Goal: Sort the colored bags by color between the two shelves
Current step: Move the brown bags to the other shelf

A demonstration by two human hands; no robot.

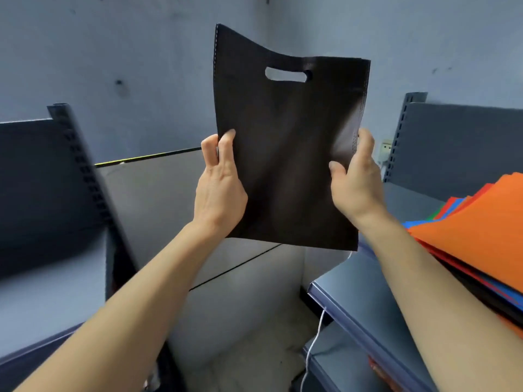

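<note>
**Black bag held up in the gap between the shelves**

Fingers (210,149) of left hand (219,190) curled behind left edge of black bag (285,171), thumb pressed on the front face: a pinch. Right hand (358,190) likewise, thumb on front, fingers wrapped round right edge.

Bag upright in mid-air between the two shelves, touching neither. Flat, rectangular, matte non-woven fabric. Dotted seam down each side. Oval handle slot (285,74) near top. Top edge sagging, left corner highest.

Stack of flat bags (481,222) on right shelf (353,284): orange on top, red, blue and green edges below. Left shelf (51,292) grey metal, perforated upright. Thin white cord (317,335) hanging by right shelf's front edge.
</note>
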